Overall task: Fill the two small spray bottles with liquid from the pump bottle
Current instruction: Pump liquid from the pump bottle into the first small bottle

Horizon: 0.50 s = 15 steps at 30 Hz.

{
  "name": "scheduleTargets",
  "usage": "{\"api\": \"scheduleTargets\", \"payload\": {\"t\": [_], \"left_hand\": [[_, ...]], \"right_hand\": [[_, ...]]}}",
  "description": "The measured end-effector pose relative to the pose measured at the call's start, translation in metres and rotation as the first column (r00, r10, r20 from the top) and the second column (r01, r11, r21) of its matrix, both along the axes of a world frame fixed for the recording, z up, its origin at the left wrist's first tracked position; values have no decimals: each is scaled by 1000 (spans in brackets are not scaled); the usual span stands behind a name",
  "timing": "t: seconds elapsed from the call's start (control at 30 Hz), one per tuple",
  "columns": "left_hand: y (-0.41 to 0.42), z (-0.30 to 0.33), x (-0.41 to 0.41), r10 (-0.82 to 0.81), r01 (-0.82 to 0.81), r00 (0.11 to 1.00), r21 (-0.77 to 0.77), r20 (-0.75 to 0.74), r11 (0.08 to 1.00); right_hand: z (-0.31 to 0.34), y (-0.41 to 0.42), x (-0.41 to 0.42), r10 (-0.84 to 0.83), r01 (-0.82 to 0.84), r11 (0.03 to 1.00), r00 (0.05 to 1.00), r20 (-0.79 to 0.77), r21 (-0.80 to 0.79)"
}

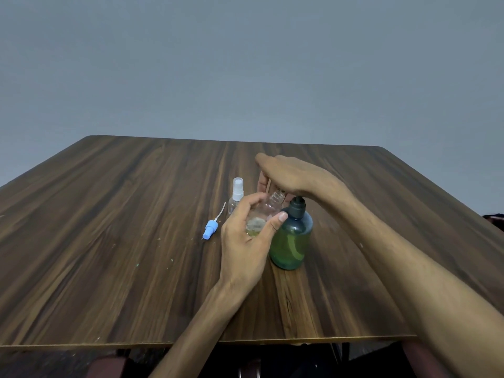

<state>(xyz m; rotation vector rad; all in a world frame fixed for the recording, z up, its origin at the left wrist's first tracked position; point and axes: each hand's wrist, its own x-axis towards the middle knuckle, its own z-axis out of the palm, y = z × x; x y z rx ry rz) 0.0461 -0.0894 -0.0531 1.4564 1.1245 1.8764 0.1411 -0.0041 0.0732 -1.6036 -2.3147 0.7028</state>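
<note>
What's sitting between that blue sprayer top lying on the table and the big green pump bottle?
In the head view, the left hand holding an uncapped spray bottle fills that stretch between blue sprayer top and pump bottle.

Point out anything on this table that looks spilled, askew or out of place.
Nothing looks spilled. The blue spray cap lies on its side on the table, off its bottle, which fits filling. The left hand tilts the open bottle toward the pump bottle.

Your left hand point(246, 233) held an uncapped clear spray bottle point(266, 211) tilted toward the green pump bottle point(291, 241) on the desk point(109, 214), while your right hand point(291, 174) lay flat on its pump; a blue sprayer cap point(210, 229) and capped second bottle point(236, 196) stood left
</note>
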Motion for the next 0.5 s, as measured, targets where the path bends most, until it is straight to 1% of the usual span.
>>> {"api": "scheduleTargets", "payload": {"t": [0.13,0.3,0.4,0.5], "left_hand": [[-1,2,1,12,-13,1000,-10,-7,1000],[2,-2,-1,17,-17,1000,-12,-17,1000],[2,-2,0,25,-25,1000,-26,-11,999],[3,-3,0,32,-33,999,-29,-14,999]], "right_hand": [[-4,-1,0,6,-5,999,998,55,-32],[2,1,0,12,-12,1000,1000,2,7],[-5,0,-1,-3,4,1000,998,62,-15],[-2,1,-1,3,-4,1000,1000,27,9]]}}
